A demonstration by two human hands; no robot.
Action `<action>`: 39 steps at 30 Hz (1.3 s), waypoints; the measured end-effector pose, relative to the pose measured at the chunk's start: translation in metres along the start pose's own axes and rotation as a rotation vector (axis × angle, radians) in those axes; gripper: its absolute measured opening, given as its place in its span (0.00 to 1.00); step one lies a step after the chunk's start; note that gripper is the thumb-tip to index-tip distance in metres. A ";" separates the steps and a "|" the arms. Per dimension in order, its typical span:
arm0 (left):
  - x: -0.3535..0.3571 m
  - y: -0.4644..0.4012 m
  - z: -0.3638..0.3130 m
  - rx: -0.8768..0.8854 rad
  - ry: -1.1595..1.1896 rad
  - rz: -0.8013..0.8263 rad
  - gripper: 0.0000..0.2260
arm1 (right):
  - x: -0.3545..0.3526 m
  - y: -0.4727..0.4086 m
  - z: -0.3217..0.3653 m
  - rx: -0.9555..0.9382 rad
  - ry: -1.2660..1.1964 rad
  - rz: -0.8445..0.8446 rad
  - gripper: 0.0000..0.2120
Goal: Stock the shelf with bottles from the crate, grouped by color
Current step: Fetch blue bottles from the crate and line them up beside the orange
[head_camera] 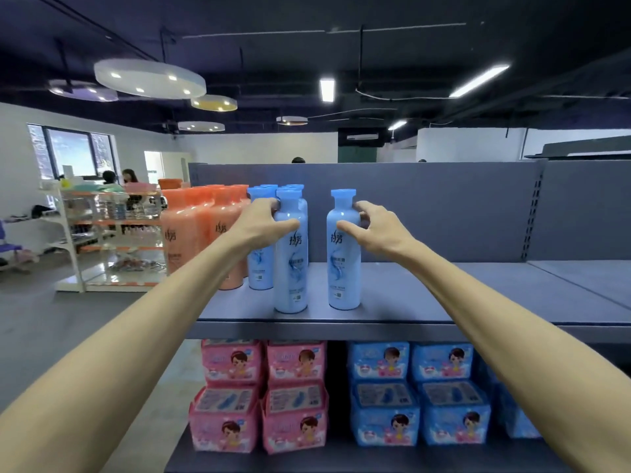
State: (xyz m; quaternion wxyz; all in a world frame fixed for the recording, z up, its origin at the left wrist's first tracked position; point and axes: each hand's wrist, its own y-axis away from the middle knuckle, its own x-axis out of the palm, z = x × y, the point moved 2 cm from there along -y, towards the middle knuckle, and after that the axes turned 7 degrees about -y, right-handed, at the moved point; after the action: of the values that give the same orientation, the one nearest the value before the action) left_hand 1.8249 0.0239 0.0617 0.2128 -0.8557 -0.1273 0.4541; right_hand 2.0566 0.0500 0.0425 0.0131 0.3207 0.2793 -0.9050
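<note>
Our left hand [264,221] is wrapped around the shoulder of a pale blue plastic bottle with a blue cap [291,254], thumb across its front and fingers curled behind the neck, so the grip is closed on it. Our right hand [377,227] cups a second pale blue plastic bottle [343,250] from the right, thumb on its front and fingers around the back just under the cap, likewise clasped on it. Both bottles stand upright near the front edge of the grey metal shelf board [426,302], a clear gap between them.

Below that board we see pink soft packs [259,394] stacked on the left and blue soft packs [416,390] stacked on the right of the lower level.

Behind and left of the bottle in our left hand stand more blue bottles [261,268] in a tight cluster, and just beside them, further left, a group of orange plastic bottles with orange caps [191,230]. To the right of our right hand the board lies bare up to the grey back panel [444,213].

Further off on the left stands a white wire rack with orange trim [106,233], and people sit blurred by the window beyond it.
</note>
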 end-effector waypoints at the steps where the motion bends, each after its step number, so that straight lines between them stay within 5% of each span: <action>1: 0.005 0.001 0.002 -0.003 0.006 0.002 0.15 | 0.000 -0.001 0.000 0.005 -0.013 0.025 0.22; 4: 0.022 0.018 0.008 -0.094 0.110 -0.037 0.31 | 0.001 0.002 -0.002 0.047 -0.133 0.109 0.19; 7: 0.048 0.048 0.019 -0.164 0.015 -0.244 0.34 | 0.007 0.019 -0.008 0.137 -0.193 0.070 0.28; 10: 0.078 0.073 0.026 -0.180 -0.158 -0.266 0.31 | 0.025 0.039 -0.015 0.185 -0.032 -0.071 0.35; 14: 0.089 0.076 0.034 -0.194 -0.108 -0.295 0.24 | 0.046 0.048 -0.023 0.192 -0.032 -0.141 0.28; 39: 0.047 0.049 0.112 -0.206 -0.114 -0.224 0.21 | 0.138 0.011 0.022 0.076 0.016 -0.067 0.23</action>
State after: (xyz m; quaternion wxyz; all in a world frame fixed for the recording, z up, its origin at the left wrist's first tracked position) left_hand 1.7594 0.0282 -0.0512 0.1656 -0.8263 -0.2795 0.4601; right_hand 1.9368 0.0511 -0.0298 -0.0317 0.3184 0.2555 -0.9123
